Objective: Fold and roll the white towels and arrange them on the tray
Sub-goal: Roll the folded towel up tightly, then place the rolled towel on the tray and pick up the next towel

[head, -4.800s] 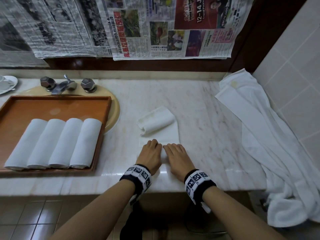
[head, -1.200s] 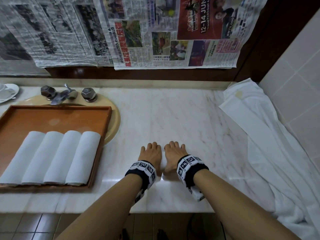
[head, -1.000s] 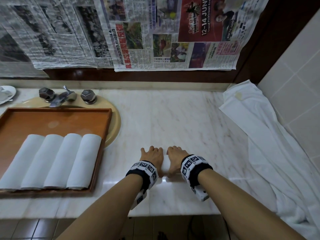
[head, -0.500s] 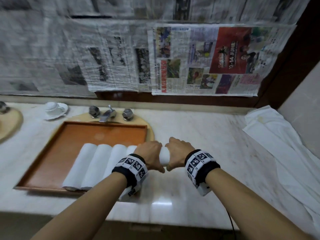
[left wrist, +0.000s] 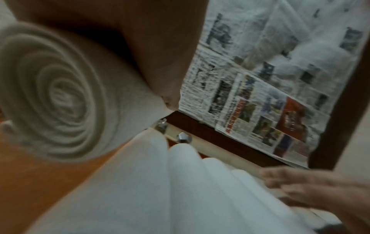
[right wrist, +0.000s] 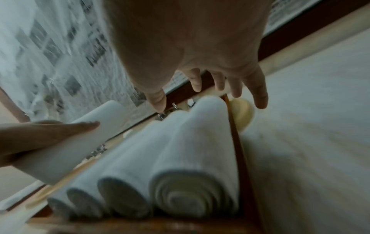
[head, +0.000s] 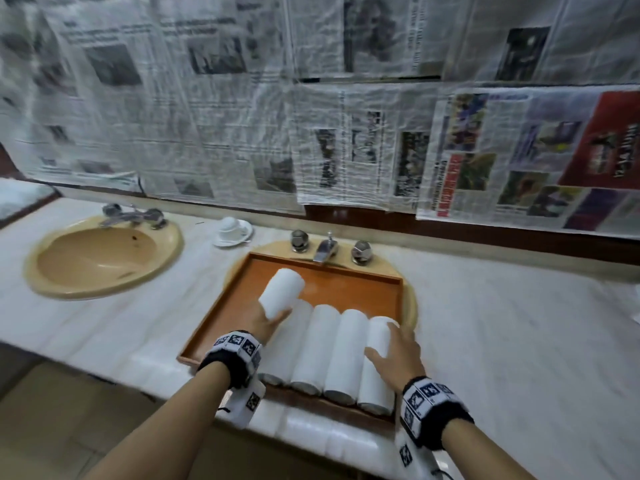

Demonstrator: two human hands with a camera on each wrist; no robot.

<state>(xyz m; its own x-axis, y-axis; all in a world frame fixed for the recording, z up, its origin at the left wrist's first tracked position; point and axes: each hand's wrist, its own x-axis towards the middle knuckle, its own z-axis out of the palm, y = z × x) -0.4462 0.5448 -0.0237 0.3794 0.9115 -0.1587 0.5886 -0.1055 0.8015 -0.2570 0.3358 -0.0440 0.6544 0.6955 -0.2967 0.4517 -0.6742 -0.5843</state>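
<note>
Left hand (head: 266, 323) grips one rolled white towel (head: 281, 292), fingers curled round its near end, roll lifted above the left part of the orange-brown rectangular wooden tray (head: 346, 285); its spiral end faces the left wrist camera. Four more rolled white towels (head: 332, 351) lie side by side in the tray's near right part, touching each other. Right hand (head: 398, 348) is spread, fingers straight and apart, over the rightmost roll; contact unclear, it holds nothing. Tray sits over a beige oval sink (head: 412, 306) with chrome tap (head: 325, 251) on the white marble counter (head: 502, 323). A second beige sink (head: 100, 258) far left, white cup and saucer (head: 232, 230) between the sinks. Newspaper sheets (head: 311, 116) cover the far wall.
</note>
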